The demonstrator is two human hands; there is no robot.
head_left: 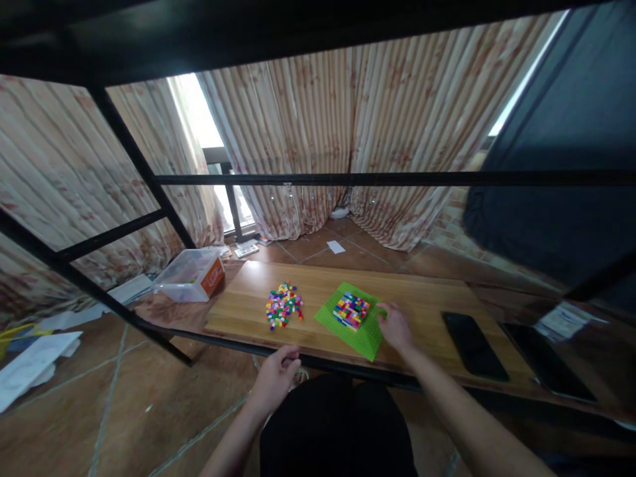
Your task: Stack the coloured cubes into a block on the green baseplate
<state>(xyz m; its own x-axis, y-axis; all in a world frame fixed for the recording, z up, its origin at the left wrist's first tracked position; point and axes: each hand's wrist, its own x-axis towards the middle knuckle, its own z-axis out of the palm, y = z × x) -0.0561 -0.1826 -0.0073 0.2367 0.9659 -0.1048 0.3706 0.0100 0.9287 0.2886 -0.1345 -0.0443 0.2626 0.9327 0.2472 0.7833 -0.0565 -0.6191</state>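
Note:
My right hand (396, 328) is at the right side of a green studded baseplate (365, 341), fingers bent and a small gap showing between the tips. I see nothing held in it. On the baseplate stands a low square build of multicoloured toy bricks (351, 310). My left hand (279, 376) hovers by the table's front edge, its fingers curled toward the thumb. Whether a small piece is inside them cannot be made out. Beyond it, loose small bricks (284, 305) of many colours lie in a pile left of the baseplate.
The wooden tabletop (318, 271) carries a black phone (474, 346) on the right, with a dark tablet-like slab (549, 363) beyond it. A clear plastic box (189, 275) with an orange label sits at the left. Black metal bars (318, 179) cross ahead and overhead.

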